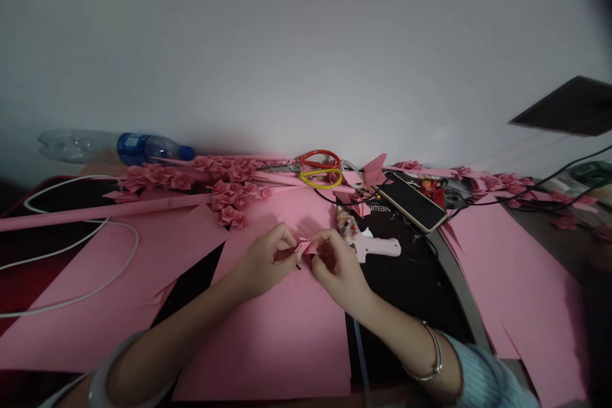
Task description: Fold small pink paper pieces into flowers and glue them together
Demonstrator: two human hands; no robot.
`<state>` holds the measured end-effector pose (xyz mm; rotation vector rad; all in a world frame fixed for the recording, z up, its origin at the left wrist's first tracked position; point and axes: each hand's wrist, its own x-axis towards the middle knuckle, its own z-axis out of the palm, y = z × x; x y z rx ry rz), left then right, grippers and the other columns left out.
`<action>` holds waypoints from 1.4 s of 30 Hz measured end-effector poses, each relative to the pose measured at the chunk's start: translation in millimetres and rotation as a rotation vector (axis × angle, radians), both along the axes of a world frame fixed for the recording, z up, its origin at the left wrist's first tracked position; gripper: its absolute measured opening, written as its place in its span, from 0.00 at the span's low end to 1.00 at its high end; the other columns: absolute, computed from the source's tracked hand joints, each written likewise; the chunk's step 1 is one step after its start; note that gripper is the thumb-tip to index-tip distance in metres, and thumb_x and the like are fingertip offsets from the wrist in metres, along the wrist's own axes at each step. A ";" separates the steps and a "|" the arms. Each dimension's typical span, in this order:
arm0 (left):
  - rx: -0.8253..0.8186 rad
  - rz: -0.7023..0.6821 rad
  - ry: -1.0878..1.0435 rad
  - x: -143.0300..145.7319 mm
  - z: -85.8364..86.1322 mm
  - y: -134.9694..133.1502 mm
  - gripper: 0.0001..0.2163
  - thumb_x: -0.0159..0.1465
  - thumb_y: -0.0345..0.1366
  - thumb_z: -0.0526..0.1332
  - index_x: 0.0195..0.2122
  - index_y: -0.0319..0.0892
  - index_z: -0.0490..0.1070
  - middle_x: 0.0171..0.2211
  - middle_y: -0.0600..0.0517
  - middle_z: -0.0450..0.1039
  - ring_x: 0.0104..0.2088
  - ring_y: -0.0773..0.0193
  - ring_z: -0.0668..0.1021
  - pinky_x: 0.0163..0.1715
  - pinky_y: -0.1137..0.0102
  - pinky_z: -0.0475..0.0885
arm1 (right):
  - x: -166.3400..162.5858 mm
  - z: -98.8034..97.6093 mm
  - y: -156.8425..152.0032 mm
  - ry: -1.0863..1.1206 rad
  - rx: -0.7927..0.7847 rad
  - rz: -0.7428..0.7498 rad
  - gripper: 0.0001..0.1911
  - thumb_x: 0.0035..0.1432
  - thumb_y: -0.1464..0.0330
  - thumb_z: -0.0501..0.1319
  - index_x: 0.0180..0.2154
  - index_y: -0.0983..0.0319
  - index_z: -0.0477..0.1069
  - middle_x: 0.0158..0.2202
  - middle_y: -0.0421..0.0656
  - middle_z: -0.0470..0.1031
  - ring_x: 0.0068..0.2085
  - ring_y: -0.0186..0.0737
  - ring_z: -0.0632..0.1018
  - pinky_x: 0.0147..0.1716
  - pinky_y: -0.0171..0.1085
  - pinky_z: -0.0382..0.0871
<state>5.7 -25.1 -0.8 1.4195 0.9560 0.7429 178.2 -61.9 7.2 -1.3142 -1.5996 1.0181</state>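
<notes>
A small folded pink paper piece is pinched between my two hands, over the middle of the desk. My left hand grips its left side with thumb and fingers closed. On its right side, the fingertips of my right hand press together. Beneath both hands lies a large pink paper sheet. Just right of my right hand rests a pale pink glue gun. Folded pink paper flowers are clustered beyond my left hand. Part of the folded piece is hidden by my fingers.
Scissors with red and yellow handles lie near the wall. A plastic bottle lies on its side at the back left. A phone sits at the right on a black mat. White cable loops across pink sheets at left.
</notes>
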 end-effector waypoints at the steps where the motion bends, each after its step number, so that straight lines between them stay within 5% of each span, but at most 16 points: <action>1: -0.009 0.014 -0.013 0.4 0.1 0.3 0.11 0.59 0.40 0.63 0.30 0.45 0.60 0.24 0.57 0.69 0.26 0.66 0.74 0.26 0.73 0.67 | -2.1 0.3 0.1 -0.019 0.015 -0.008 0.11 0.54 0.78 0.55 0.39 0.60 0.64 0.30 0.38 0.68 0.28 0.35 0.70 0.27 0.34 0.64; 5: -0.092 0.115 -0.101 0.2 1.3 4.2 0.12 0.57 0.39 0.65 0.30 0.45 0.60 0.24 0.59 0.69 0.28 0.65 0.77 0.29 0.72 0.71 | -5.3 12.3 -1.1 -0.143 0.090 0.009 0.17 0.54 0.79 0.56 0.45 0.59 0.62 0.36 0.41 0.70 0.32 0.37 0.73 0.31 0.35 0.67; 10: -0.296 0.194 -0.214 -1.6 8.1 10.0 0.17 0.53 0.43 0.68 0.31 0.45 0.59 0.31 0.55 0.77 0.34 0.58 0.83 0.36 0.65 0.76 | 30.4 53.2 -8.0 -0.463 0.085 0.040 0.15 0.55 0.78 0.56 0.44 0.58 0.63 0.32 0.40 0.71 0.30 0.40 0.74 0.30 0.36 0.67; 12: -0.334 0.207 -0.217 -1.8 10.7 10.5 0.18 0.51 0.43 0.70 0.31 0.45 0.60 0.34 0.52 0.79 0.37 0.55 0.84 0.37 0.64 0.77 | 52.6 63.9 -10.0 -0.652 0.055 0.001 0.21 0.53 0.79 0.57 0.48 0.58 0.65 0.44 0.45 0.73 0.39 0.44 0.77 0.36 0.39 0.70; 19: -0.335 0.213 -0.219 -1.1 12.0 9.4 0.19 0.50 0.44 0.71 0.33 0.44 0.61 0.37 0.49 0.81 0.40 0.50 0.84 0.39 0.61 0.78 | 78.1 54.5 -2.2 -1.141 -0.220 -0.078 0.25 0.55 0.82 0.54 0.54 0.64 0.65 0.55 0.53 0.68 0.43 0.49 0.80 0.37 0.40 0.69; 29: -0.305 0.216 -0.226 -2.2 10.0 8.9 0.19 0.52 0.45 0.70 0.34 0.44 0.61 0.38 0.48 0.81 0.39 0.52 0.84 0.39 0.61 0.79 | 98.9 62.6 16.5 -1.267 -0.204 -0.022 0.25 0.60 0.82 0.50 0.55 0.60 0.70 0.46 0.51 0.74 0.40 0.47 0.81 0.36 0.38 0.65; 40: -0.334 0.225 -0.223 -2.0 15.5 8.2 0.20 0.52 0.47 0.69 0.34 0.45 0.60 0.38 0.49 0.81 0.40 0.51 0.84 0.40 0.60 0.78 | 124.2 68.8 10.9 -1.248 -0.198 -0.113 0.30 0.54 0.83 0.56 0.58 0.64 0.65 0.56 0.55 0.70 0.49 0.49 0.79 0.41 0.37 0.67; 42: -0.338 0.224 -0.222 -2.1 16.3 8.2 0.19 0.52 0.47 0.69 0.34 0.45 0.60 0.38 0.49 0.81 0.40 0.52 0.84 0.40 0.60 0.78 | 112.1 79.2 -2.6 -1.256 -0.195 -0.185 0.19 0.58 0.78 0.57 0.52 0.65 0.69 0.53 0.56 0.73 0.47 0.51 0.79 0.37 0.38 0.67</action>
